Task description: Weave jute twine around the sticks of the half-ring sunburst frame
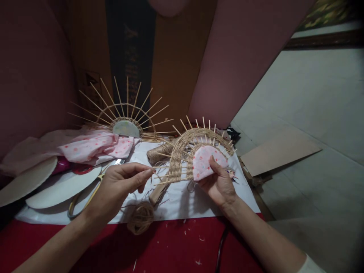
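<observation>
Woven half-round (176, 161): in front of me above the white sheet (239, 197), dotted half-disc (206, 163) at its centre.
My right hand (220, 185): thumb pressed on the dotted half-disc, fingers beneath, gripping it.
My left hand (125, 178): thumb and fingertips pinched together by the stick ends, on what looks like a strand of twine (155, 172).
Done: close rows hug the half-disc, and a thick band arches across the sticks (176, 130).
Bare: the sticks between those rows and the band, and their tips outside it.
Second frame (125, 104): further behind, I judge; one thin ring, long bare spokes.
Twine supply: a spool (157, 153) and a loose ball (140, 218) lie near.
</observation>
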The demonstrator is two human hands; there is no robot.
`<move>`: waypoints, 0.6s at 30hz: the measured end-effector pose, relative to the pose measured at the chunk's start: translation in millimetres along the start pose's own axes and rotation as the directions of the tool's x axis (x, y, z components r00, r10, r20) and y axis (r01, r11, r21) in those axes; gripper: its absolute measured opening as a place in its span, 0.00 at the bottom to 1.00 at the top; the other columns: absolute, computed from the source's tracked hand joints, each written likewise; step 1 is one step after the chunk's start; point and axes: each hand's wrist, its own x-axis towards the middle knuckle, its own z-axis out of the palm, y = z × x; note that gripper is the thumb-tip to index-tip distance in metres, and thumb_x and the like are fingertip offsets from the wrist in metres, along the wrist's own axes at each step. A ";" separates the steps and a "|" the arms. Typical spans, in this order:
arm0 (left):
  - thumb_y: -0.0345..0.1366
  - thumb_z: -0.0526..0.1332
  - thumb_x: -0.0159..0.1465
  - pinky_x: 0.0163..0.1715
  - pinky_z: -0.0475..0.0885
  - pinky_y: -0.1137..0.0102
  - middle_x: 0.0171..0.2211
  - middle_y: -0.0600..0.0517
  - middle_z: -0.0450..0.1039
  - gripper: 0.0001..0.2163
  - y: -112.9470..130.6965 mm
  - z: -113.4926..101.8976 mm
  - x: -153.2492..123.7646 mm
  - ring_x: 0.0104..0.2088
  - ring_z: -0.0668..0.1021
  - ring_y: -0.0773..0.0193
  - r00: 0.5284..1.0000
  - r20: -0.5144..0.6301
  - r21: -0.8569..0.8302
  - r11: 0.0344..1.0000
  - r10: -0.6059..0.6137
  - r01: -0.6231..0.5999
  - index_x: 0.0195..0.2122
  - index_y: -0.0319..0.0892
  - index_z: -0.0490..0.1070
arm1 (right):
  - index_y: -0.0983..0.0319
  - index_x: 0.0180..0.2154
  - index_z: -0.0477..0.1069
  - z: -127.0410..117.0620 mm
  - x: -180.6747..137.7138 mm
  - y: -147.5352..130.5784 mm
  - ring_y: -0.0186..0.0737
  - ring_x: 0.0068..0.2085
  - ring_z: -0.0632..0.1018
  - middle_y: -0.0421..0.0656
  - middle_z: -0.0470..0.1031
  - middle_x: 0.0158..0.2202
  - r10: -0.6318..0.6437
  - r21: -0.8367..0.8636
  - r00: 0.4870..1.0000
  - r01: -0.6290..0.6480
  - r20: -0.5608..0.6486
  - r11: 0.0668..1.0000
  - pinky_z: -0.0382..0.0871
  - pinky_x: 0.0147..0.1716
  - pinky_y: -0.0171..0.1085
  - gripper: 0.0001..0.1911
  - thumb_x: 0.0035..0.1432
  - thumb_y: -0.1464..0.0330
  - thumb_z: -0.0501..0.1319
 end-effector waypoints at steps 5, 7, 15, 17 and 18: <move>0.41 0.67 0.52 0.23 0.64 0.75 0.21 0.54 0.70 0.09 3.7 10.0 1.1 0.23 0.68 0.69 0.986 0.090 -0.059 0.988 -0.140 0.146 0.27 0.40 0.76 | 0.61 0.33 0.73 0.4 -5.0 3.1 0.36 0.28 0.80 0.39 0.80 0.30 0.018 -0.006 1.000 -0.018 0.010 1.000 0.75 0.25 0.32 0.13 0.42 0.72 0.70; 0.42 0.68 0.50 0.23 0.64 0.74 0.21 0.53 0.70 0.11 6.8 15.4 0.1 0.22 0.69 0.68 0.974 0.117 -0.096 0.974 -0.192 0.203 0.24 0.38 0.75 | 0.60 0.33 0.73 0.3 -6.9 5.1 0.35 0.28 0.80 0.38 0.80 0.29 0.021 -0.033 0.999 -0.020 0.044 0.999 0.75 0.26 0.32 0.14 0.41 0.72 0.71; 0.42 0.69 0.48 0.21 0.61 0.76 0.19 0.54 0.68 0.12 4.5 19.9 2.4 0.20 0.67 0.71 0.964 0.144 -0.173 0.953 -0.225 0.248 0.22 0.37 0.72 | 0.61 0.34 0.73 0.1 -8.9 6.4 0.36 0.29 0.80 0.39 0.80 0.30 0.027 -0.029 0.998 -0.025 0.058 0.999 0.76 0.27 0.32 0.16 0.40 0.71 0.72; 0.40 0.69 0.49 0.18 0.56 0.78 0.17 0.56 0.65 0.13 0.8 15.4 4.7 0.18 0.63 0.74 0.960 0.165 -0.190 0.948 -0.227 0.257 0.21 0.37 0.69 | 0.61 0.34 0.73 0.0 -9.0 6.0 0.36 0.28 0.80 0.39 0.80 0.30 0.031 -0.043 0.998 -0.028 0.058 0.999 0.76 0.26 0.32 0.15 0.40 0.71 0.72; 0.40 0.68 0.50 0.17 0.53 0.78 0.16 0.58 0.61 0.14 -1.2 12.5 5.9 0.17 0.60 0.75 0.949 0.200 -0.210 0.936 -0.243 0.283 0.20 0.37 0.66 | 0.61 0.34 0.73 -0.3 -8.9 6.0 0.36 0.28 0.80 0.39 0.80 0.30 0.029 -0.049 0.998 -0.026 0.061 0.998 0.76 0.26 0.32 0.15 0.41 0.71 0.71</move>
